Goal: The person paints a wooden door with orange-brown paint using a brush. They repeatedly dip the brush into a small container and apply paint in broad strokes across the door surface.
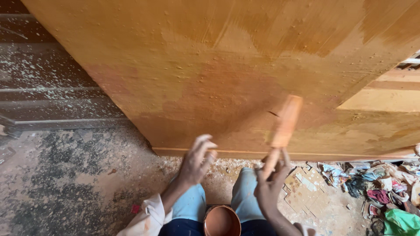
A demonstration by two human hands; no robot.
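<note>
While kneeling, right hand [270, 183]: grips paintbrush [284, 124] against wooden panel [218, 65].
Left hand [197, 159]: open, empty.
Below: paint tin [222, 220].

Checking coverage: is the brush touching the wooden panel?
Touching. The head view shows the brush, gripped by the right hand, lying flat against the wooden panel, no gap visible.

1. A large wooden panel [227, 65] stands on the floor [74, 175], filling the far side, its lower edge running left to right.
2. The left hand [197, 161] hovers just before the panel's lower edge.
3. The right hand [271, 183], right of it, holds a brush [284, 126] against the panel.
4. A bowl [222, 220] sits between the knees, at the near edge.
5. Scraps [376, 192] lie on the floor at the right.
</note>
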